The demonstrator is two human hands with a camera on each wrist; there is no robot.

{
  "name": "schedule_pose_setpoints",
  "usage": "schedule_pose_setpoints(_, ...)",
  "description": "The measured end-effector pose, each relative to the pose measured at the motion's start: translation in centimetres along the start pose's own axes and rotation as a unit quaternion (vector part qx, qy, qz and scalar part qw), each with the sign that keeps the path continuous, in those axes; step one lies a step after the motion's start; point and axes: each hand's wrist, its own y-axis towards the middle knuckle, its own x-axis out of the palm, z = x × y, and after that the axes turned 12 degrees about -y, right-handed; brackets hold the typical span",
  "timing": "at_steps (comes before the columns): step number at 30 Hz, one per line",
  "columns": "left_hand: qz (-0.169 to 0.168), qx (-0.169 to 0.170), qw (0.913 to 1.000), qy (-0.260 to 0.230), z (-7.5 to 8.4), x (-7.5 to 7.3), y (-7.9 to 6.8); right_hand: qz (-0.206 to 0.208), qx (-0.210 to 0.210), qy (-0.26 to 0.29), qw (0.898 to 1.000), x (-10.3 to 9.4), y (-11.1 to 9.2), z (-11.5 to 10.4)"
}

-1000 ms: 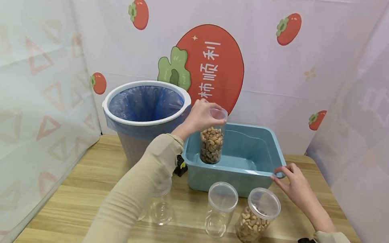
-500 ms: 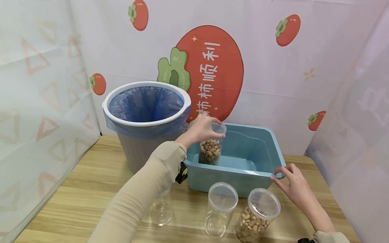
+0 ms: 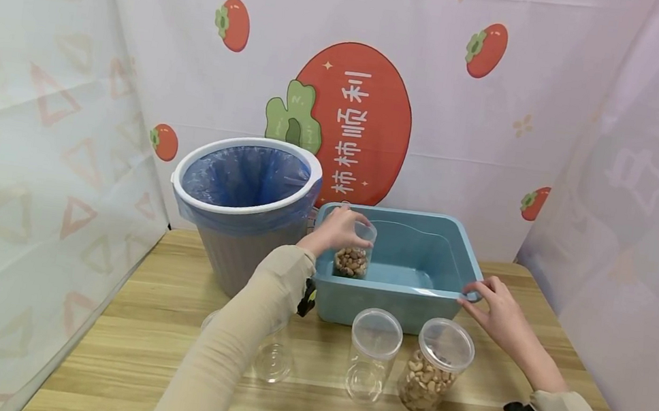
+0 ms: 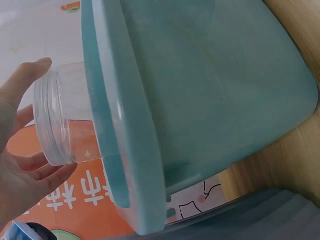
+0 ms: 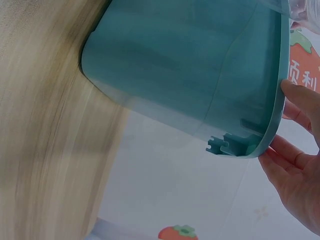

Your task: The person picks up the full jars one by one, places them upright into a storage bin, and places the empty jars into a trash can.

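Note:
My left hand (image 3: 342, 229) grips a clear lidded jar (image 3: 353, 262) of cashews around its lid. The lower part of this jar is inside the blue-green tub (image 3: 403, 310), at its left end. In the left wrist view, thumb and fingers span the jar's lid (image 4: 50, 117) above the tub's rim (image 4: 127, 110). My right hand (image 3: 498, 310) pinches the tub's front right corner; the right wrist view has the thumb and fingers (image 5: 295, 100) on either side of the rim (image 5: 280, 100).
In front of the tub stand an empty clear jar (image 3: 371, 355) and a jar of cashews (image 3: 432, 372). Another clear jar (image 3: 273, 360) is partly behind the left sleeve. A bin (image 3: 219, 247) with a blue liner stands left of the tub on the wooden table (image 3: 123, 331).
My left hand has lowered the cashew jar further into the tub, with its grip still around the lid. The right hand has stayed on the tub's corner.

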Motion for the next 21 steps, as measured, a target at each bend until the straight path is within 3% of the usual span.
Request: schedule_pose_setpoints(21,-0.053,0.000,0.9984,0.020,-1.8,1.0,0.1,0.000,0.000,-0.003,1.000,0.1,0.0,0.1)
